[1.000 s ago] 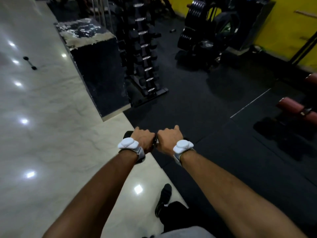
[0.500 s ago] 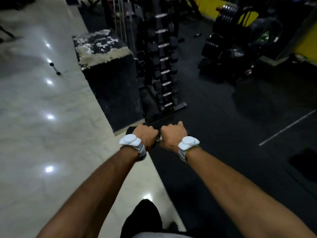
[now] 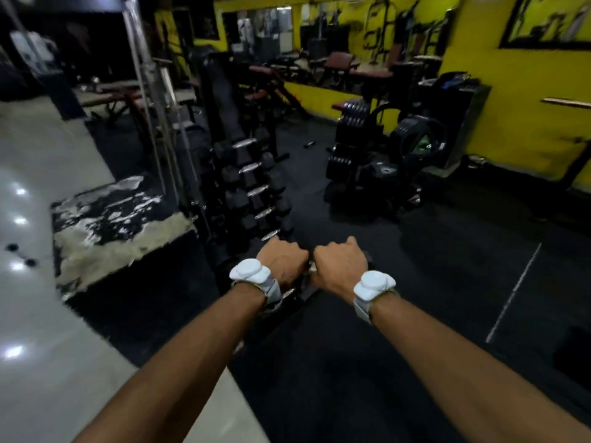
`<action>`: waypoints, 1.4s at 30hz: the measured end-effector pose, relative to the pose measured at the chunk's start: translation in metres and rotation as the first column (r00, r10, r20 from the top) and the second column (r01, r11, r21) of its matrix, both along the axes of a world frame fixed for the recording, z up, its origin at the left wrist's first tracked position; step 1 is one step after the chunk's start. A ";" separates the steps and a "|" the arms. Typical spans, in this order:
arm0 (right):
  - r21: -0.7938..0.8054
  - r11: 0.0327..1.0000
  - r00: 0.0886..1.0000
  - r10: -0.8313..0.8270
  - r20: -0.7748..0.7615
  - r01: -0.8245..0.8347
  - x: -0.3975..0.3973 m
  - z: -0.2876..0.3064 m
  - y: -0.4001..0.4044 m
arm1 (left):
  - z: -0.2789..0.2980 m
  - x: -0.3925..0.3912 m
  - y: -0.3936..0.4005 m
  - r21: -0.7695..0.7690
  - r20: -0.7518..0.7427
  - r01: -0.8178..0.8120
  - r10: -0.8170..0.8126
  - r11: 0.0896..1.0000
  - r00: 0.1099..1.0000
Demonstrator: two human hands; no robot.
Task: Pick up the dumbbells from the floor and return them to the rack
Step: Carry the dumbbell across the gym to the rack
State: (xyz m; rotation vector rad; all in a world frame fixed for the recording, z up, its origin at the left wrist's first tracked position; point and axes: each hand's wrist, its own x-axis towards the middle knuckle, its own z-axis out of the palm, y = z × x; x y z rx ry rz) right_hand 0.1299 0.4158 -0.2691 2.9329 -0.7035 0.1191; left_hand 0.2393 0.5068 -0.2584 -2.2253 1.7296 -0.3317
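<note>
Two hands are seen gripping one dumbbell (image 3: pixel 309 269) side by side, out in front of the body; only a short stretch of its metal handle shows between the fists, and its dark ends are mostly hidden behind the hands. The left hand (image 3: pixel 281 262) is curled fully round the handle with its knuckles up, and the right hand (image 3: pixel 339 265) is closed round it just beside, thumb raised at the top. A white rounded sensor on a pale strap is worn on each wrist, the left wrist sensor (image 3: pixel 249 272) and the right wrist sensor (image 3: pixel 373 285). Both forearms are stretched forward, nearly straight. The dumbbell is held just in front of the lower end of the dumbbell rack (image 3: pixel 246 174), a tall, sloping black frame in which rows of dark hexagonal-ended dumbbells with bright metal handles are stacked one above another. Left of the rack a black box (image 3: pixel 118 225) with a worn, flaking pale top is seen. Further right a plate rack (image 3: pixel 355 139) is loaded with black weight plates. The floor under the racks is covered in dark rubber matting (image 3: pixel 415 282); glossy pale tile (image 3: pixel 38 330) with light reflections lies to the left. The walls behind are painted yellow (image 3: pixel 511 107)
</note>
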 end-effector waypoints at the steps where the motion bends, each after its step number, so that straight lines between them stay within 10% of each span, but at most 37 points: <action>1: 0.018 1.000 1.000 -0.015 0.019 0.015 0.008 0.007 -0.014 | 0.007 0.013 -0.019 -0.009 0.014 0.050 -0.050 0.999 0.999; 16: -0.145 0.982 0.983 -0.096 0.159 0.120 0.144 0.072 -0.371 | 0.073 0.149 -0.376 -0.146 0.130 0.092 -0.073 0.985 0.989; 42: -0.205 0.962 0.983 -0.166 0.081 0.179 0.416 0.064 -0.724 | 0.056 0.427 -0.744 -0.144 0.072 0.180 -0.171 0.973 0.983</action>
